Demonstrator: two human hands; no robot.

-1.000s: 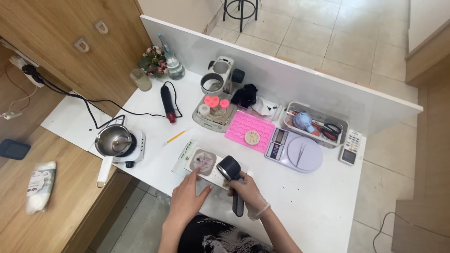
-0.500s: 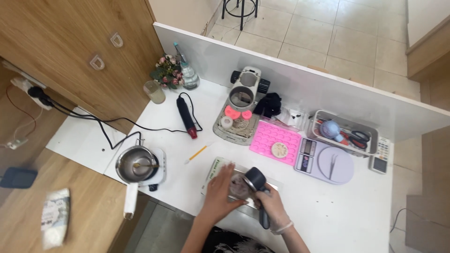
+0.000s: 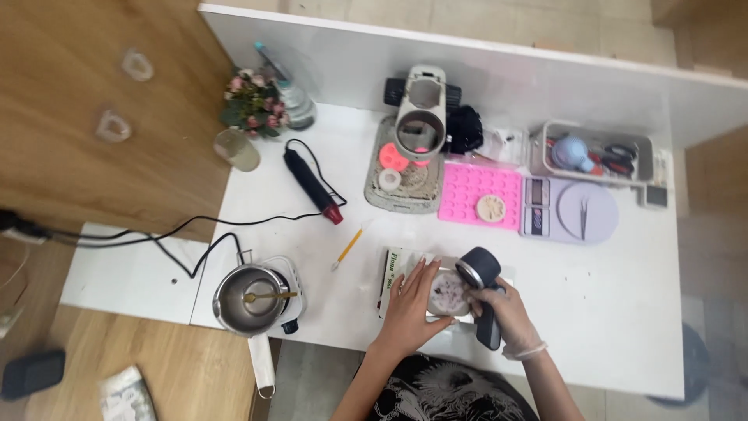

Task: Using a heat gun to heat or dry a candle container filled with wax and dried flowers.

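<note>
Head camera, steeply downward (fairly high)

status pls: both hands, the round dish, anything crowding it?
Left hand flat on the paper beside the round dish. Right hand gripping the black handheld tool, its head over the dish rim. Small pot and yellow pick sit apart, left.

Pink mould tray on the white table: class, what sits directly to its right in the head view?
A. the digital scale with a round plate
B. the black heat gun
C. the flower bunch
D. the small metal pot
A: the digital scale lies right beside the pink mould tray.
</note>
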